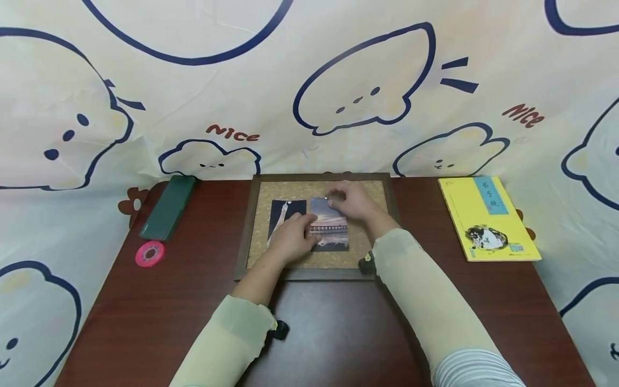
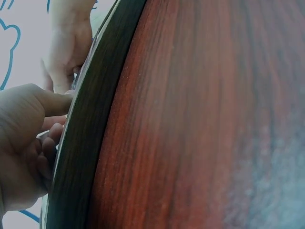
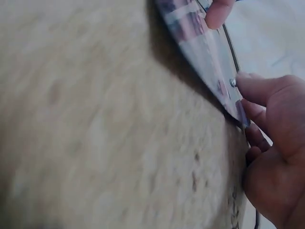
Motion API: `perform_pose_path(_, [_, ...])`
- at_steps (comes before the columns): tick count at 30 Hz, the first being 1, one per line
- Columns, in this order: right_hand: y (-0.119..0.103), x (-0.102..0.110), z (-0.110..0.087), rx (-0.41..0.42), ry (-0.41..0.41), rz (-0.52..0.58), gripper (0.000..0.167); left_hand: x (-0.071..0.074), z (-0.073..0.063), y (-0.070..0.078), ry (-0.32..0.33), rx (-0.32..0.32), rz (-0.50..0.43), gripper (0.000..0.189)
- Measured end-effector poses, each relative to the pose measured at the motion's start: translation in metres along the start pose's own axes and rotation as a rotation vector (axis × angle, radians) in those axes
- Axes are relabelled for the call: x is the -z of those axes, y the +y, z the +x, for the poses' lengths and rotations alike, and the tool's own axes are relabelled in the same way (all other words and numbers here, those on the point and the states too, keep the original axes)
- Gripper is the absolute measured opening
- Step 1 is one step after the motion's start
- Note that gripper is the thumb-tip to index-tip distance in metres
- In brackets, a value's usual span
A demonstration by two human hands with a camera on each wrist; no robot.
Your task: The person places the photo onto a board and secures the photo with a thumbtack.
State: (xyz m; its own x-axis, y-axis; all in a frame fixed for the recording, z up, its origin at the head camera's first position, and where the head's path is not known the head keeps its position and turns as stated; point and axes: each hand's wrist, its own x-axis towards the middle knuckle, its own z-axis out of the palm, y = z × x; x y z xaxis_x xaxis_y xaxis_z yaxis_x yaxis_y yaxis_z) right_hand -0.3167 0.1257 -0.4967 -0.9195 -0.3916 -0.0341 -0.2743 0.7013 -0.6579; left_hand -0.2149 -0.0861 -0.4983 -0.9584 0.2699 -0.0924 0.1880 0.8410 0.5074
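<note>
A framed cork board (image 1: pixel 365 258) lies on the table with two photos on it. The dark left photo (image 1: pixel 276 210) bears a pin near its top edge. My left hand (image 1: pixel 292 236) rests over the board, its thumb and index fingertips touching the left side of the sunset photo (image 1: pixel 333 236). At that photo's top, my right hand (image 1: pixel 355 201) has its thumb and fingers about a small silver push pin (image 3: pixel 232 82). In the right wrist view, the thumb tip touches the pin, and the photo curves up off the cork.
A yellow book (image 1: pixel 488 215) lies at the right of the brown table (image 1: pixel 333 328). On the left are a dark green case (image 1: pixel 169 207) and a pink ring-shaped object (image 1: pixel 150 253). A patterned cloth (image 1: pixel 271 97) hangs behind the table.
</note>
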Motion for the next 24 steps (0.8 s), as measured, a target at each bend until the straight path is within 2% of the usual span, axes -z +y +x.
perform_pose_path(4, [0.000,0.001,-0.005,0.058,-0.023,-0.096,0.038,0.001,0.001,-0.001,0.009,0.004,-0.004,0.053])
perform_pose_path(12, [-0.003,-0.002,-0.012,0.074,-0.063,-0.205,0.040,-0.001,-0.003,0.000,-0.014,0.000,-0.005,0.053])
perform_pose_path(18, [-0.008,0.000,-0.011,0.061,-0.072,-0.223,0.041,0.003,-0.003,0.002,0.001,0.010,-0.028,0.053])
perform_pose_path(24, [-0.012,0.005,-0.015,0.053,-0.128,-0.254,0.047,0.007,-0.002,-0.001,-0.039,-0.007,-0.068,0.055])
